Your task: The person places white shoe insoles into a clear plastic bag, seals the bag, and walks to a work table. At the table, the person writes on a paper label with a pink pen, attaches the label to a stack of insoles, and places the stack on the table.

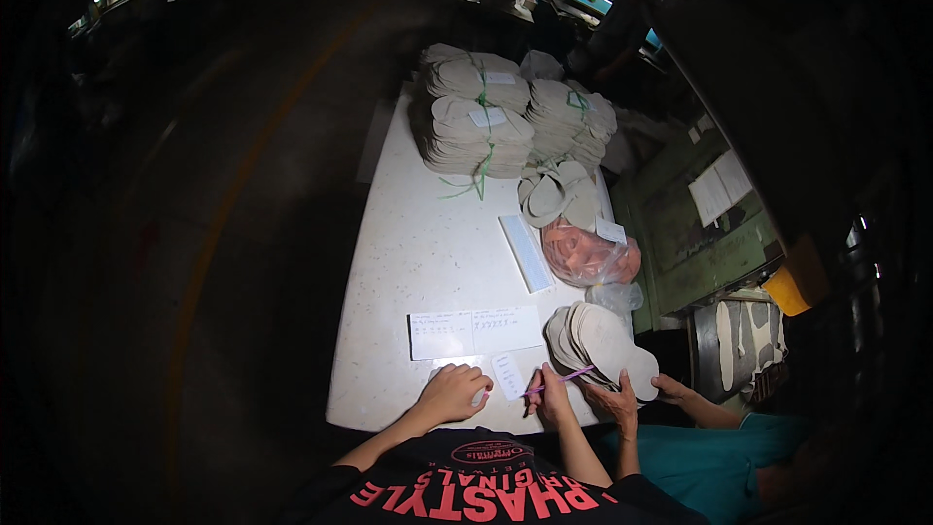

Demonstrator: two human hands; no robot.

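My right hand (551, 395) is closed around a slim purple pen (575, 373), its lower end at the edge of a small white paper slip (506, 369) with handwriting. To the left of the slip, my left hand (454, 393) rests on the table with its fingers curled. A small pinkish bit shows at its fingertips, too small to name. Just beyond both hands lies a wider written sheet (442, 335), divided by a line down its middle. Right of my pen hand, a co-worker's two hands (616, 401) hold a stack of grey sole-shaped pieces (583, 331).
The white table (389, 262) carries tied bundles of grey sole-shaped pieces (476, 141) at its far end. A blue-and-white strip (526, 253) lies beside a clear bag of orange-brown pieces (588, 255). A green cabinet (695, 224) stands along the right; the co-worker's teal sleeve (690, 462) is close.
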